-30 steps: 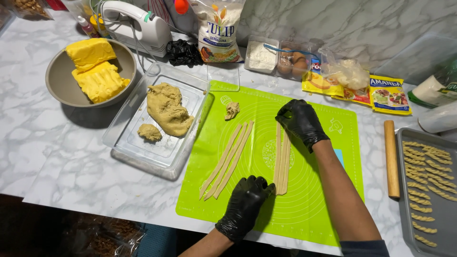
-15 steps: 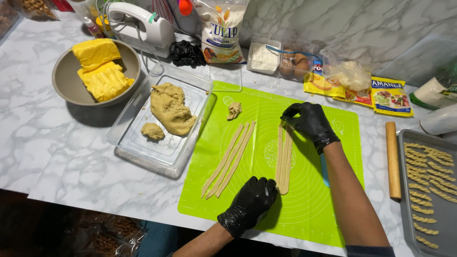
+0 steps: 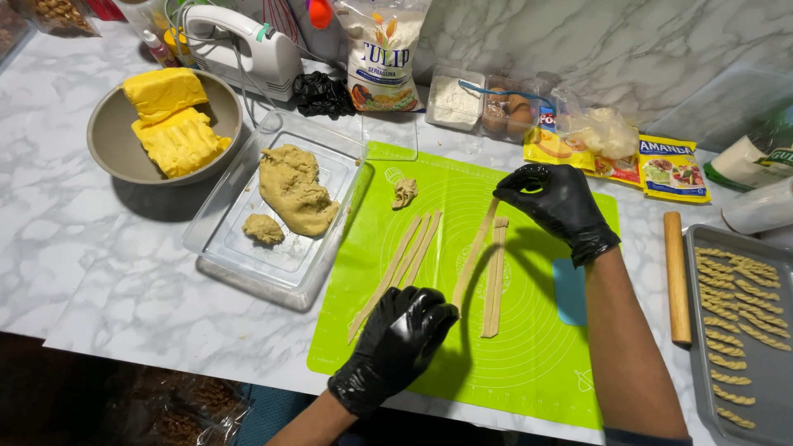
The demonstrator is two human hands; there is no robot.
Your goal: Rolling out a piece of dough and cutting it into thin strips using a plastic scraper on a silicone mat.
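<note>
Both my hands wear black gloves over a green baking mat [image 3: 529, 347]. My right hand [image 3: 558, 205] pinches the far end of a long thin dough strip [image 3: 476, 254]. My left hand [image 3: 398, 345] grips the strip's near end, so the strip is lifted slightly and slanted away from the other strips. A pair of dough strips [image 3: 494, 277] lies just right of it on the mat. Three more strips [image 3: 402, 266] lie to the left. A small dough scrap [image 3: 404, 192] sits near the mat's far edge.
A clear tray [image 3: 248, 264] holding a dough lump [image 3: 296, 190] stands left of the mat. A grey bowl [image 3: 107, 132] holds yellow butter blocks. A wooden rolling pin [image 3: 676, 277] and a metal baking tray [image 3: 776, 388] of twisted sticks are at right. A hand mixer, flour bag, eggs and packets line the back.
My left hand closed on the near end of one strip and my right hand took its far end. The strip has swung out of the right-hand bundle and now slants leftward.
</note>
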